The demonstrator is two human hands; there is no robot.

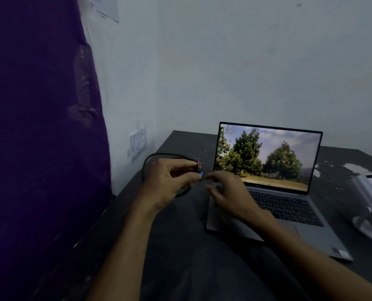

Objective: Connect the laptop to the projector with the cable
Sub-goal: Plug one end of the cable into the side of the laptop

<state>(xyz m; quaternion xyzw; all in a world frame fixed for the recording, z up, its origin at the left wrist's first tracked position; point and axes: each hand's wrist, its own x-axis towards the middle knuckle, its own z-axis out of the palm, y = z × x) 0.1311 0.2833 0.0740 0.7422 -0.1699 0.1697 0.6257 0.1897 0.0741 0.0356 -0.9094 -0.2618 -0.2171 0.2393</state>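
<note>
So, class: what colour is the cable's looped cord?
Black, seen in the head view: cable held in the left hand.

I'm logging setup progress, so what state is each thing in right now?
Laptop: lid open, screen on, showing a desktop; no cable seen plugged in.
Cable: looped, held off the table, ends unplugged.
Left hand: closed on the cable near its capped ends.
Right hand: fingers spread beside the cable ends, over the laptop's left edge, holding nothing visible.
Projector: white, on the table at right, not connected as far as visible.
Table: dark, scuffed.
</note>
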